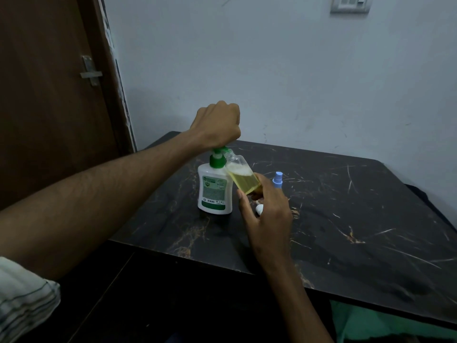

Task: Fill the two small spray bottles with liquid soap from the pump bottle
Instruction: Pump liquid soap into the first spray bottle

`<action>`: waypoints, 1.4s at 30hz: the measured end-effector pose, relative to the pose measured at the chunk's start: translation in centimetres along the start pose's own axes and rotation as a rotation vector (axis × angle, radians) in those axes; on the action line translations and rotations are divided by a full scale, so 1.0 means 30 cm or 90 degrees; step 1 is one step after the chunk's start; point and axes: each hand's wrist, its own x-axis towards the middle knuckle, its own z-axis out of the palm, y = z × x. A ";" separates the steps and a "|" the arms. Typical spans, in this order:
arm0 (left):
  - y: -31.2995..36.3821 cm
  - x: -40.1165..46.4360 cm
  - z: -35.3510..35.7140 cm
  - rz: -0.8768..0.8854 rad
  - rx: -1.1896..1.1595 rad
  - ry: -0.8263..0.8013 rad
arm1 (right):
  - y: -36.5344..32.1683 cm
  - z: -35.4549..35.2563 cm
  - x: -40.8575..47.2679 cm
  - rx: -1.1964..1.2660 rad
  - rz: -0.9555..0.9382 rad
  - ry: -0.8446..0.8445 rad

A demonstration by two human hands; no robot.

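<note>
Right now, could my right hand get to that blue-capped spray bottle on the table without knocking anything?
Probably not yet. The right hand is busy holding the tilted clear bottle under the pump bottle. The blue-capped bottle stands just behind it, path open, but you'd need to put the clear one down first.

Centre frame, the pump bottle (214,191) looks like opaque white plastic with a glossy green pump. The small spray bottle (243,175) beside it is clear plastic. The table (346,219) has a dark, marble-patterned, faintly glossy top. Upper left, the door (49,95) is matt brown wood.
</note>
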 end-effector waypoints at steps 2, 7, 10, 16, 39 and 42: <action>0.003 0.003 0.001 -0.002 -0.001 0.004 | 0.004 0.002 0.002 0.005 0.002 -0.002; -0.003 -0.011 0.020 -0.018 -0.022 0.002 | 0.000 0.001 0.003 -0.005 -0.004 0.003; -0.002 -0.007 0.011 -0.008 -0.010 -0.005 | -0.004 0.000 0.001 -0.007 -0.009 0.007; -0.002 0.003 0.014 -0.019 -0.017 0.010 | 0.007 0.005 0.004 -0.012 -0.004 0.004; 0.004 0.001 0.000 -0.001 0.012 0.002 | 0.001 0.000 0.005 0.001 -0.008 0.001; 0.003 -0.010 0.012 -0.003 0.011 -0.009 | 0.001 0.002 0.005 -0.006 -0.003 0.001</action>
